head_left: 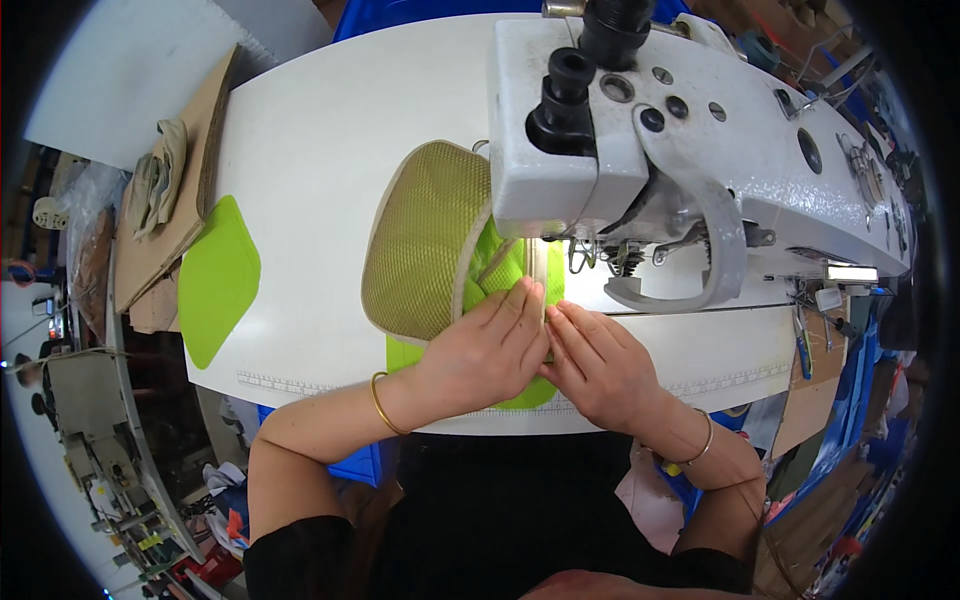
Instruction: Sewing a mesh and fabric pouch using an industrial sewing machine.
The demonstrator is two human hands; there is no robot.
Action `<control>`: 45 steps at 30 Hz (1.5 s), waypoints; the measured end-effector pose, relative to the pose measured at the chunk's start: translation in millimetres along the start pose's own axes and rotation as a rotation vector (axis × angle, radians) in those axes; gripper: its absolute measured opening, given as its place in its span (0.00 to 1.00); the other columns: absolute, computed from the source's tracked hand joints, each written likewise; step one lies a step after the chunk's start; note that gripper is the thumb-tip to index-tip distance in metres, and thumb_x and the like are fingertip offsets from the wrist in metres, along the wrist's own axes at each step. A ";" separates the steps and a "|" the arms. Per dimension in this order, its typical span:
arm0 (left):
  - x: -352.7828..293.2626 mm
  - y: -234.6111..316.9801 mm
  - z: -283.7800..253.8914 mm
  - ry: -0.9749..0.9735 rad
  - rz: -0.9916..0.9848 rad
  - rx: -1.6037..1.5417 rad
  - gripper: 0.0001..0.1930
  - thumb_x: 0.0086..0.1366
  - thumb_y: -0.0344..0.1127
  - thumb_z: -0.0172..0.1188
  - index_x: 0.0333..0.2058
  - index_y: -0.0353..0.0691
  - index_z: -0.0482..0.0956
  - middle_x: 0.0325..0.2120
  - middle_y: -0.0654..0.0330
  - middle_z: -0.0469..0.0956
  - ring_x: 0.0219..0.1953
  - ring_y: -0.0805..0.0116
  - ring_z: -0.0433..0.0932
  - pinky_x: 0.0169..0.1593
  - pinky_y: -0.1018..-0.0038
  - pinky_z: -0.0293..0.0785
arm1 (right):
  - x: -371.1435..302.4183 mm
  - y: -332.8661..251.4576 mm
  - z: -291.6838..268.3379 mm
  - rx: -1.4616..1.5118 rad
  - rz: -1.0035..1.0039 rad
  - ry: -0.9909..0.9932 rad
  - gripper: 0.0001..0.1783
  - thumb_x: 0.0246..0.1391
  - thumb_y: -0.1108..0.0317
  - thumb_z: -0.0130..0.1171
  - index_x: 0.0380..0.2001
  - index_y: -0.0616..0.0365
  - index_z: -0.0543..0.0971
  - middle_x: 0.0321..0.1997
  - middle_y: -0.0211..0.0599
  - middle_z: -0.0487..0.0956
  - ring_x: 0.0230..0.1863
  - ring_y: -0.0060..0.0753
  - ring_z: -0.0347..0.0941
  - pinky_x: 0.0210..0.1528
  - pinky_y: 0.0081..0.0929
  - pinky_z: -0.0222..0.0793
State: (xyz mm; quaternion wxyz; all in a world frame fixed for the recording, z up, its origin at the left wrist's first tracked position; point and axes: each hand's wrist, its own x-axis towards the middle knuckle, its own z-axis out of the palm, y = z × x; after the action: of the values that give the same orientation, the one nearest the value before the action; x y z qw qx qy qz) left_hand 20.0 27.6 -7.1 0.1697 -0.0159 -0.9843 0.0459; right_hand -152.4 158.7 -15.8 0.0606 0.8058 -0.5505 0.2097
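Tan mesh panel (pixel 420 245), cream-bound edge, rounded corners, flat on white table (pixel 300 150). Lime-green fabric (pixel 510 270) creased, partly beneath mesh, showing below it too. Cream strip (pixel 540 262) lengthwise on green, beside sewing machine (pixel 560 190).

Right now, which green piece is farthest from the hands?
The diamond-shaped piece by the cardboard; the other green cloth is at the fingers.

One head-worn fisheye camera is looking steeply down from fairly near, facing the white counter (pixel 310 140) that is spanning the frame's middle.
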 end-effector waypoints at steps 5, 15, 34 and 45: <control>4.9 -4.1 2.0 -0.022 -0.016 0.003 0.17 0.58 0.34 0.56 0.40 0.25 0.79 0.46 0.38 0.80 0.50 0.47 0.81 0.54 0.63 0.78 | -1.8 2.3 0.0 0.008 0.004 0.017 0.20 0.57 0.63 0.63 0.40 0.74 0.82 0.49 0.57 0.82 0.55 0.53 0.78 0.60 0.42 0.74; 13.2 -9.2 11.0 0.045 -0.067 0.048 0.19 0.56 0.32 0.58 0.42 0.23 0.79 0.46 0.39 0.79 0.54 0.46 0.78 0.56 0.61 0.77 | -0.9 6.4 -0.7 -0.011 0.039 0.042 0.19 0.52 0.65 0.67 0.41 0.72 0.82 0.50 0.50 0.82 0.53 0.48 0.79 0.55 0.41 0.77; 2.0 -25.1 -49.5 -0.159 0.603 0.195 0.14 0.59 0.36 0.59 0.42 0.36 0.80 0.49 0.52 0.78 0.58 0.59 0.74 0.65 0.60 0.73 | 30.9 36.7 11.9 0.026 0.129 -0.024 0.10 0.51 0.68 0.62 0.39 0.45 0.84 0.30 0.24 0.75 0.28 0.29 0.77 0.26 0.29 0.72; -9.9 -37.9 -52.5 -0.046 0.286 0.036 0.13 0.54 0.31 0.63 0.39 0.34 0.78 0.45 0.46 0.80 0.49 0.51 0.79 0.43 0.66 0.79 | 35.2 34.6 15.1 0.040 0.155 -0.082 0.05 0.51 0.67 0.61 0.33 0.46 0.78 0.33 0.24 0.76 0.27 0.30 0.76 0.24 0.31 0.66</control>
State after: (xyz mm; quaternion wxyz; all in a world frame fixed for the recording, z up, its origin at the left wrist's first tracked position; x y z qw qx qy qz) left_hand 46.3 -6.1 42.6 0.1393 -0.1518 -0.9746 0.0874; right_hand -169.1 110.0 -19.8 0.0054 0.7698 -0.6088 0.1916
